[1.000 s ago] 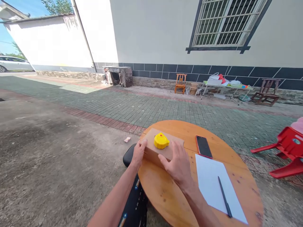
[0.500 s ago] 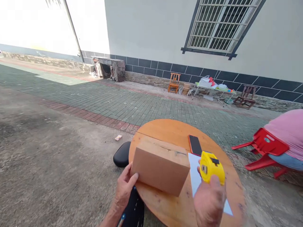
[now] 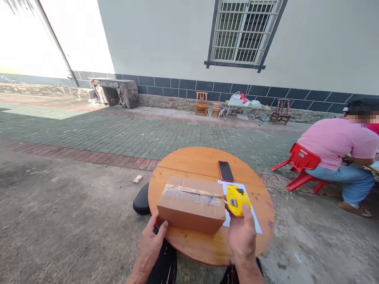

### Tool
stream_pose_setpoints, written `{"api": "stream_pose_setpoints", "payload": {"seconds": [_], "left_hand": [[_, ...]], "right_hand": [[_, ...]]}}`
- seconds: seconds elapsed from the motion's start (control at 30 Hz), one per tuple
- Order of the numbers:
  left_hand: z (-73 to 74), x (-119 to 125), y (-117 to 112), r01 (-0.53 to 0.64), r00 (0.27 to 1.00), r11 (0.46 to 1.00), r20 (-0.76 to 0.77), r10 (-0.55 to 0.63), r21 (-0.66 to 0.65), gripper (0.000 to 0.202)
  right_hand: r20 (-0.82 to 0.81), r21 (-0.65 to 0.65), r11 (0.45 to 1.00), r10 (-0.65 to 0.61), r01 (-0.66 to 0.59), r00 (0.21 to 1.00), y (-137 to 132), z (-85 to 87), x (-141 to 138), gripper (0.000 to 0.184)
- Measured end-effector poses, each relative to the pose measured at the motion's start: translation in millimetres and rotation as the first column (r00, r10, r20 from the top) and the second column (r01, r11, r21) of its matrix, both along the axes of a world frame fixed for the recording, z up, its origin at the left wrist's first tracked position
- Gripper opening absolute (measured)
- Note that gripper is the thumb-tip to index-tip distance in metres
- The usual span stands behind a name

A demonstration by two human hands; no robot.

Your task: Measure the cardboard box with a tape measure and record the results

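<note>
A taped brown cardboard box [image 3: 192,204] lies on the near side of a round wooden table [image 3: 204,161]. My left hand [image 3: 151,244] grips the box at its lower left corner, thumb on the front face. My right hand [image 3: 242,236] is closed round a yellow tape measure [image 3: 237,199], held just right of the box and above a white sheet of paper [image 3: 254,221]. A black phone with a red edge [image 3: 225,170] lies on the table behind the tape measure.
A person in a pink shirt [image 3: 337,140] sits on a red plastic chair [image 3: 302,163] to the right. A black stool seat [image 3: 142,199] shows left of the table. Far off by the wall stand a wooden chair [image 3: 201,103] and a cluttered low table [image 3: 245,105].
My right hand picked the tape measure off the box and brought it to the box's right side. The box was turned over, tape seam now up. The view swung right, showing the seated person.
</note>
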State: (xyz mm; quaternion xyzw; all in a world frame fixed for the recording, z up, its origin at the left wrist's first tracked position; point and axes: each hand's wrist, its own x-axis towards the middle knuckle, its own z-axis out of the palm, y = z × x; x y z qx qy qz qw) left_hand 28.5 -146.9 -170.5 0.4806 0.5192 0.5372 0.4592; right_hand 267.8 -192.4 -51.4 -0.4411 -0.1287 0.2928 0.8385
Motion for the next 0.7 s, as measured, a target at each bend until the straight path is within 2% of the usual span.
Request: {"api": "stream_pose_setpoints", "payload": {"seconds": [0.13, 0.3, 0.43, 0.5, 0.57, 0.6, 0.63, 0.7], "left_hand": [[4.0, 0, -1, 0.044, 0.998, 0.999, -0.033, -0.045, -0.027, 0.062], [10.5, -7, -1, 0.048, 0.998, 0.998, -0.048, -0.051, -0.052, 0.066], [35.4, -20, -14, -0.103, 0.982, 0.995, -0.161, 0.101, 0.000, 0.066], [54.3, -24, -29, -0.083, 0.982, 0.997, -0.169, 0.080, -0.008, 0.060], [71.7, -21, -47, 0.082, 0.988, 0.992, -0.120, -0.093, -0.093, 0.053], [77.7, -16, -56, 0.210, 0.971, 0.965, -0.077, -0.224, -0.157, 0.052], [81.1, -10, -65, 0.353, 0.930, 0.907, -0.019, -0.367, -0.229, 0.053], [78.5, 7, -82, 0.606, 0.786, 0.709, 0.135, -0.603, -0.361, 0.063]], "right_hand": [[0.003, 0.034, 0.994, 0.101, -0.101, 0.995, -8, 4.9, 15, 0.040], [-0.052, 0.052, 0.990, 0.134, -0.131, 0.990, -17, 8.4, 25, 0.040], [-0.118, 0.089, 0.974, 0.216, -0.206, 0.969, -38, 4.4, 32, 0.040], [-0.083, 0.076, 0.951, 0.304, -0.298, 0.949, -58, -4.3, 35, 0.043], [-0.008, 0.028, 0.899, 0.438, -0.438, 0.899, -82, -17.6, 33, 0.048], [0.025, -0.017, 0.854, 0.521, -0.521, 0.853, -94, -25.4, 31, 0.052], [0.044, -0.075, 0.801, 0.598, -0.594, 0.800, -106, -33.7, 27, 0.058], [0.080, -0.218, 0.685, 0.722, -0.695, 0.687, -126, -50.4, 16, 0.068]]}}
